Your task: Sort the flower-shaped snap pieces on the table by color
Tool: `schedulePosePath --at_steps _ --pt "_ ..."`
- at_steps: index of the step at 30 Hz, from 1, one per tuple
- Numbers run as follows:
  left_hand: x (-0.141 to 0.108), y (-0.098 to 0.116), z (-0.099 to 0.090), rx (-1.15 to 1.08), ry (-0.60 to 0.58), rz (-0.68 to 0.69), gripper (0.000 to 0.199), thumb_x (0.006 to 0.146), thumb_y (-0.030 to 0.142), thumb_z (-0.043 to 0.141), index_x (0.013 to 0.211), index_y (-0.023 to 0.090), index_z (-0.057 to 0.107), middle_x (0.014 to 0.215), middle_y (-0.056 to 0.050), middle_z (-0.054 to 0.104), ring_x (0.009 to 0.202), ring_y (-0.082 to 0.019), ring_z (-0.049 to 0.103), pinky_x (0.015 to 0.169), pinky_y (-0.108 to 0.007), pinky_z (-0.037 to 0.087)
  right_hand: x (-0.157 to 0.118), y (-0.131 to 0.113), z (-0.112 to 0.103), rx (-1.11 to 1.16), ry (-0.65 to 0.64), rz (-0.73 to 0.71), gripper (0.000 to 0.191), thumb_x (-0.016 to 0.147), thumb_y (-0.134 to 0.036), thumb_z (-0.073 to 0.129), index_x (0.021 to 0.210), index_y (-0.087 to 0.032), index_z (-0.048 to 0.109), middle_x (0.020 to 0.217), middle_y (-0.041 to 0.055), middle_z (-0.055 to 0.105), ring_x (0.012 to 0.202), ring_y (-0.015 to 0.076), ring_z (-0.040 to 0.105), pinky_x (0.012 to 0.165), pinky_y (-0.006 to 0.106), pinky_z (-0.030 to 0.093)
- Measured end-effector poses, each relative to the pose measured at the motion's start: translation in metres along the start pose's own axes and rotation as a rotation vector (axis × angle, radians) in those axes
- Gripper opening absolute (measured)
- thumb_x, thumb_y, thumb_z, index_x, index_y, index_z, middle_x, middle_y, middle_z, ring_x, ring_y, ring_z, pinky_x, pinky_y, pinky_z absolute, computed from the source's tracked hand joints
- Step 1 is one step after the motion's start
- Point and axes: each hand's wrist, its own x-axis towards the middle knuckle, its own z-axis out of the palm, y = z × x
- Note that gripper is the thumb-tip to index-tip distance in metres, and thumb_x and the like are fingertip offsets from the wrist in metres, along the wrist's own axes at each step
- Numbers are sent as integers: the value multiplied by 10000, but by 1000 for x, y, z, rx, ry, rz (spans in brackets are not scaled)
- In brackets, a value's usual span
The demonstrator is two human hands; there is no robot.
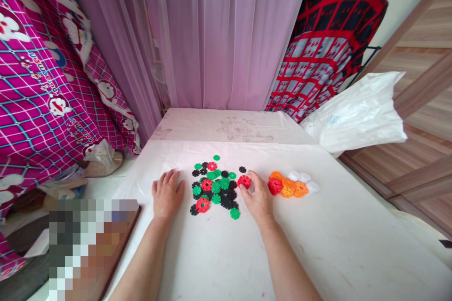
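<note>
My right hand (260, 197) pinches a red snowflake disc (244, 181) between thumb and fingers, at the right edge of a mixed pile. In that pile lie green snowflake discs (216, 186), black snowflake discs (229, 194) and a few red ones, some overlapping. Left of the pile, my left hand (167, 194) rests flat on the table with its fingers stretched out, touching no disc. Just beyond my right hand sits a sorted group: red discs (275, 186), orange discs (289, 187) and white discs (300, 177) side by side.
The white-covered table (219, 254) reaches back to a purple curtain (219, 33). A white plastic bag (360, 113) hangs over its right edge. At the lower left is a blurred-out object (95, 249). Pink patterned cloth (42, 80) hangs at the left.
</note>
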Motion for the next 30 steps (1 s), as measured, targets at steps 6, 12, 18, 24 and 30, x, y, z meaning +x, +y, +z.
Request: schedulePosePath --at_steps 6,12,18,24,30 --pt "0 0 -1 -4 4 3 423 932 348 430 1316 245 573 1442 -93 527 1369 -283 410 1145 -537 263 -1 0 0 -16 -19 9 440 822 -355 542 1220 -173 583 1066 106 707 985 256 626 887 406 501" --pt "1 -1 0 14 -6 12 435 940 358 414 1325 219 561 1453 -97 514 1373 -291 406 1145 -549 261 -1 0 1 -12 -23 3 443 814 -350 547 1208 -152 590 1061 114 704 986 255 625 898 404 500" --pt "1 0 -1 17 -7 5 430 941 357 413 1320 222 564 1452 -93 516 1372 -284 408 1148 -535 259 -1 1 2 -12 -33 1 444 810 -346 552 1210 -157 589 1069 117 701 993 255 621 896 410 497" --pt "1 -1 0 9 -1 10 433 937 360 414 1323 233 564 1451 -93 518 1369 -288 411 1146 -539 259 -2 1 0 -18 -29 -17 433 825 -354 553 1207 -155 590 1083 119 699 1003 260 621 902 412 497" --pt "0 0 0 -5 5 2 420 930 350 433 1312 250 575 1434 -91 535 1362 -284 418 1138 -537 270 13 -12 -5 -24 6 -81 324 873 -291 494 1144 -184 637 1088 106 698 994 248 611 919 410 474"
